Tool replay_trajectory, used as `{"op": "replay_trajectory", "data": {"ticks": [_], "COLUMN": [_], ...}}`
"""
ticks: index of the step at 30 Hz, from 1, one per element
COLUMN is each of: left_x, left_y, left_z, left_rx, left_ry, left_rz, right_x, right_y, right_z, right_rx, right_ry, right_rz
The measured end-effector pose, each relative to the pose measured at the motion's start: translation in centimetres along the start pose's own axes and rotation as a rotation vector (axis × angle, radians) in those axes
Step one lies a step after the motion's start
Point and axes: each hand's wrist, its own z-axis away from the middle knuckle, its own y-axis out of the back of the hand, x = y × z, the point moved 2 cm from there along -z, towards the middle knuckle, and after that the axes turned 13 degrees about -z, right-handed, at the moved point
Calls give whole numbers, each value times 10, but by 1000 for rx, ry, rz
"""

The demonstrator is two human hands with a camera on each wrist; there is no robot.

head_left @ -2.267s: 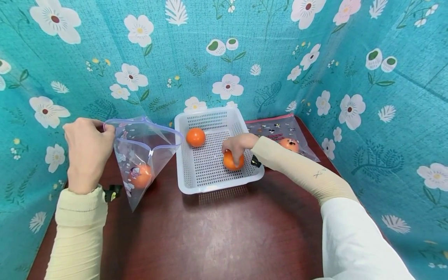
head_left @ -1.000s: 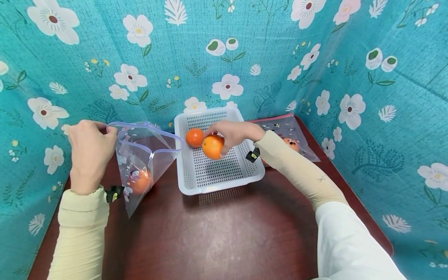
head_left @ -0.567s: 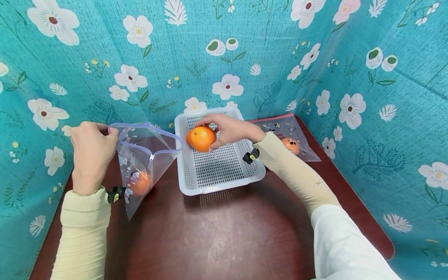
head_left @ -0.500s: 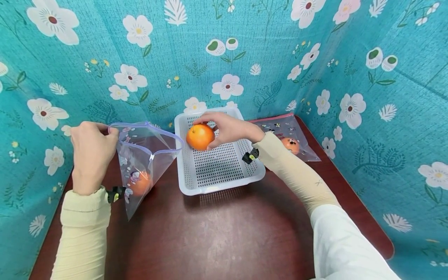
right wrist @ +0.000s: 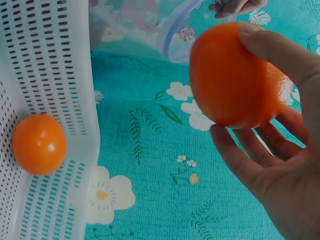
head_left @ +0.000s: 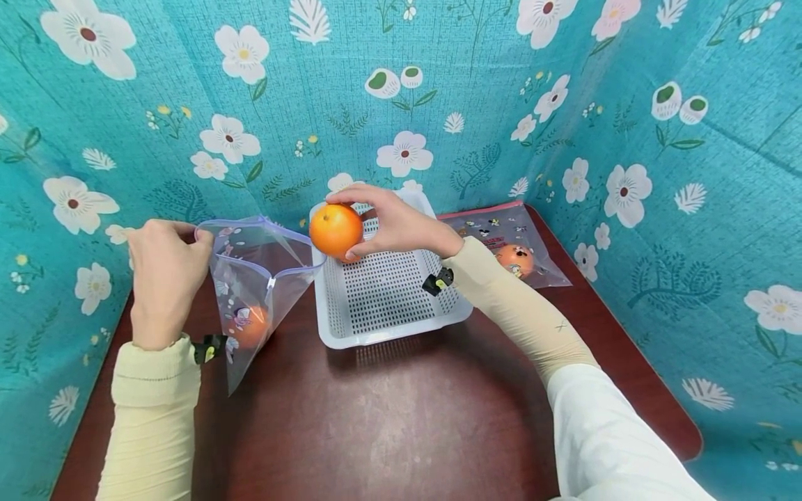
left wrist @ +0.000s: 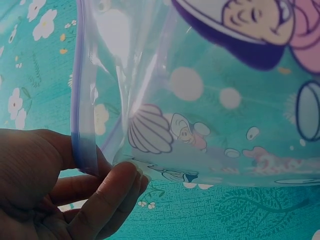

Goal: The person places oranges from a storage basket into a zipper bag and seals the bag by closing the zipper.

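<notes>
My left hand pinches the purple zip edge of a clear printed zip bag by one corner; its mouth gapes toward the basket. Low inside that bag sits one orange. In the left wrist view, finger and thumb hold the bag's edge beside printed cartoon figures. My right hand grips another orange between thumb and fingers, above the left rim of the white plastic basket, right of the bag's mouth. One more orange lies in the basket, seen in the right wrist view and mostly covered in the head view.
A second zip bag with a red edge lies flat behind the basket's right side, an orange inside. Everything stands on a dark red table. Flowered teal cloth hangs behind and on both sides.
My right hand has lifted an orange from the basket's right side and carried it left, up to the left rim. My left hand still holds the bag, shifted very slightly right.
</notes>
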Motion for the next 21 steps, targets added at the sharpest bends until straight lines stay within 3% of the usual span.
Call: {"op": "replay_trajectory", "data": {"ticks": [11, 21], "left_x": [0, 0], "left_y": [0, 1], "left_z": [1, 1], "left_rx": [-6, -7], "left_ry": [8, 3], "left_rz": [14, 7], "right_x": [-9, -10], "right_y": [-15, -25], "right_z": [-8, -16], "right_rx": [43, 17], "right_ry": [48, 62], "right_rz": [-30, -90]}}
